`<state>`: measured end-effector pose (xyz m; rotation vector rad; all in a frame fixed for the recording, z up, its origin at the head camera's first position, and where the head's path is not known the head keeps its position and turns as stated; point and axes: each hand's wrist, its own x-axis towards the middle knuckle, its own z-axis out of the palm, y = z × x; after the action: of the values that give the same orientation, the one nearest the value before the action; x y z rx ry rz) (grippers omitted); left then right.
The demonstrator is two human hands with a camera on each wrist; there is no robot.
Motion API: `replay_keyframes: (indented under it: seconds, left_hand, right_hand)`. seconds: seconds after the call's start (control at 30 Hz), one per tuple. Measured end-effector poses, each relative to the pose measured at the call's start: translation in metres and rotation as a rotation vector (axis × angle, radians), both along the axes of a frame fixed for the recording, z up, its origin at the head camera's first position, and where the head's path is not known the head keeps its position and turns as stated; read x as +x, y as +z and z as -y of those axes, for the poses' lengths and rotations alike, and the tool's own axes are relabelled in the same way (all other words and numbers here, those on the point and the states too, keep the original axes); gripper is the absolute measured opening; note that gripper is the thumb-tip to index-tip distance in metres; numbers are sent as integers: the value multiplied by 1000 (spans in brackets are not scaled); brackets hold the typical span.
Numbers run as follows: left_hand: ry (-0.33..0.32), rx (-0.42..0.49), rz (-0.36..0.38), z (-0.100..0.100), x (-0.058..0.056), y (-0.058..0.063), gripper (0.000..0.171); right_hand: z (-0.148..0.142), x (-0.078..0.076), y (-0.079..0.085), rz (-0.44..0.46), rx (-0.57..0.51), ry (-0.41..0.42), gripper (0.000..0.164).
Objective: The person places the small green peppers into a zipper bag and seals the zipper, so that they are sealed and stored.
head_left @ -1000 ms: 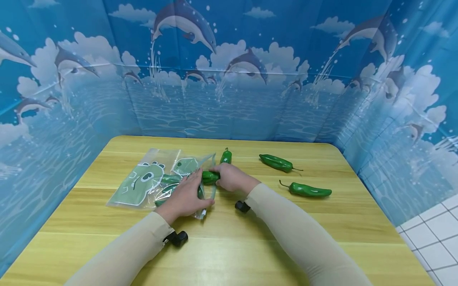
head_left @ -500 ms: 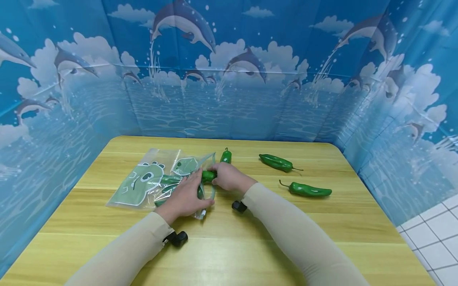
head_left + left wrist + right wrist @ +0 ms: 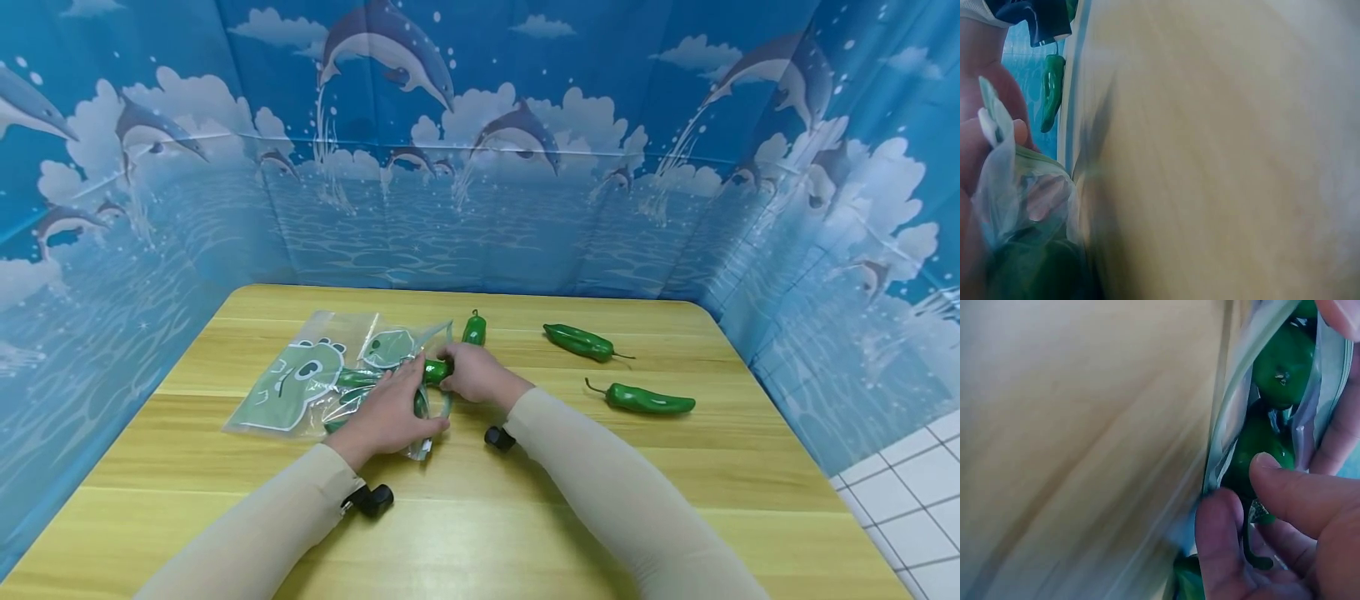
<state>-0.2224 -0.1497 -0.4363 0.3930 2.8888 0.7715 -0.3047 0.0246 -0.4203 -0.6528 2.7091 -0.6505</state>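
Note:
A clear zip bag [image 3: 277, 400] printed with a green cartoon creature lies flattish on the table, its mouth facing right. My left hand [image 3: 386, 417] holds it near the opening, fingers over its upper side and thumb at the near edge. Green peppers [image 3: 1285, 365] show inside. Another green pepper [image 3: 1244, 447] lies part-way into the mouth; my right hand [image 3: 476, 375] grips its stem end between thumb and fingers, and the curved stem shows among them. In the left wrist view, the bag's rim [image 3: 1000, 125] stands up beside fingers.
A loose green pepper [image 3: 474, 328] lies just behind my right hand. Two more, a far pepper [image 3: 581, 342] and a nearer pepper [image 3: 651, 399], lie to the right on the wooden table [image 3: 480, 533]. A dolphin-print curtain [image 3: 480, 208] hangs behind the table.
My right hand has shifted slightly left, pushing the gripped pepper further into the bag's mouth. My left hand and the loose peppers have stayed put.

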Motion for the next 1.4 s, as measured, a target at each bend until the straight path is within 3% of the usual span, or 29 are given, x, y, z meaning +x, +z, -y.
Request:
replay_keyframes:
  seconds: [0.3, 0.87, 1.23, 1.4]
  left_hand:
    - [7, 1, 19, 0, 0, 1, 117]
    - [-4, 0, 14, -1, 1, 1, 118]
    - [0, 0, 15, 1, 1, 1, 118]
    - [-1, 0, 16, 0, 0, 1, 119]
  right_hand:
    - [-8, 1, 0, -29, -14, -44, 29]
    - [-2, -5, -3, -66, -5, -35, 31]
    - [-5, 0, -1, -23, -18, -21, 44]
    - [-14, 2, 1, 0, -30, -60, 31]
